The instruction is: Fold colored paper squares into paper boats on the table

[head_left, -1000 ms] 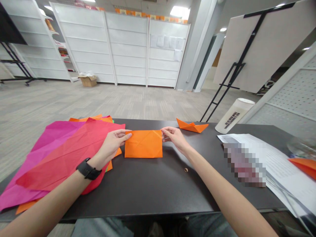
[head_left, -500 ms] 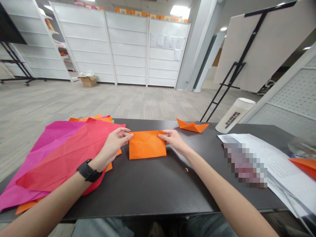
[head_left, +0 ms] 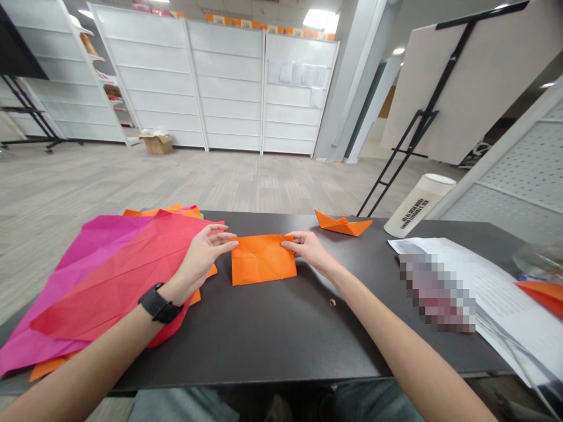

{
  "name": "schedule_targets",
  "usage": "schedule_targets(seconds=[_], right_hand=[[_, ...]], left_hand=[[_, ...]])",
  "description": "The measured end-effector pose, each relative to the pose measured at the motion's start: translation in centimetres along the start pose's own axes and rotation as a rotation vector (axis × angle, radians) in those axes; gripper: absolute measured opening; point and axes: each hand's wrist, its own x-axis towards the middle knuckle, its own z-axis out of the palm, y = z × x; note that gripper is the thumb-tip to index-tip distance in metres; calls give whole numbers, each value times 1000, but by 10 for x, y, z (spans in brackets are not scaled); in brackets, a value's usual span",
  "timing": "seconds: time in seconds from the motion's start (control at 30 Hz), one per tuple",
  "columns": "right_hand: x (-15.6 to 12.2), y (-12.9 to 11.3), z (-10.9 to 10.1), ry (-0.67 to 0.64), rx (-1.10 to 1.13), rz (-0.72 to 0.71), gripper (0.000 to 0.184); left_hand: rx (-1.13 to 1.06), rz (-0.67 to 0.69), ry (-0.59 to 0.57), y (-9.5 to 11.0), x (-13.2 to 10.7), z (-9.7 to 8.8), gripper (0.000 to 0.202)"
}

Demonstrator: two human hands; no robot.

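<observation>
The right hand (head_left: 310, 249) is pinching the upper right corner of the orange paper (head_left: 264, 264), fingers closed on it. The left hand (head_left: 200, 258) is touching the upper left corner with spread, loose fingertips. The paper, a creased matte rectangle, is lying flat mid-table (head_left: 272, 334), long axis running left to right. Crinkled pink sheets (head_left: 109, 275) are lying just left, and a paper boat (head_left: 342, 224) is sitting beyond.

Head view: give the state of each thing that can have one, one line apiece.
Orange paper, folded into a rectangle, flat on the table.
Left hand, open, index fingertip at the paper's upper left corner.
Right hand, fingertips on its upper right corner; grip unclear.
Paper boat, fully folded, standing.
Coloured sheets, unfolded, creased, stacked.
</observation>
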Motion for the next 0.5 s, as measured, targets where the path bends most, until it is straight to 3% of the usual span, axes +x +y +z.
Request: schedule_targets(seconds=[0.5], right_hand=[[3, 5, -1, 11, -18, -6, 25]], left_hand=[[-59, 12, -44, 1, 2, 1, 55]])
